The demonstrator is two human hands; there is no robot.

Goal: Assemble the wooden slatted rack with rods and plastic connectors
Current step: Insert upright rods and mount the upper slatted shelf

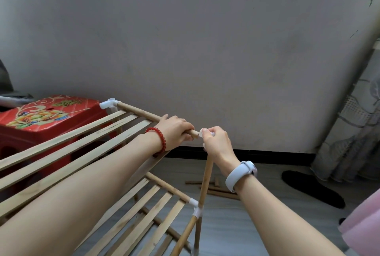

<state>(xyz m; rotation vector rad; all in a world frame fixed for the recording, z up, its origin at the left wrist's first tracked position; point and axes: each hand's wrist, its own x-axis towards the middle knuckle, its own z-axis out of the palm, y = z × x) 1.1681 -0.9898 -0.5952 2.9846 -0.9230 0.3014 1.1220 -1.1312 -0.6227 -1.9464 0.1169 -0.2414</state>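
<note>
Wood slats form the top shelf (67, 142) of a rack that fills the left and near part of the view, with a lower slatted shelf (144, 214) seen beneath it. The far edge of the top shelf is bounded by a wooden rod (139, 112), which runs from a white plastic connector (109, 104) at the far left corner towards the right. The right end of this rod is gripped by the left hand (174, 130), whose fingers are curled over it; a red bead bracelet (159, 138) is worn on that wrist. Just beside the rod's bare tip, a second white connector (202, 132) is pinched by the right hand (216, 144), with the thumb and fingers closed round it so that most of it is hidden. Whether the rod tip is already seated in this connector cannot be told. A pale wristband (240, 173) is worn on the right wrist. An upright rod (206, 179) rises from another white connector (195, 206) at the right corner of the lower shelf up to the right hand. On the grey floor (257, 220) beyond, a few loose rods (218, 191) are lying near the wall (205, 50). A red stool (41, 120) with a flower pattern stands at the far left behind the rack, and a dark insole-shaped object (312, 187) lies on the floor at the right, near a patterned curtain (355, 124).
</note>
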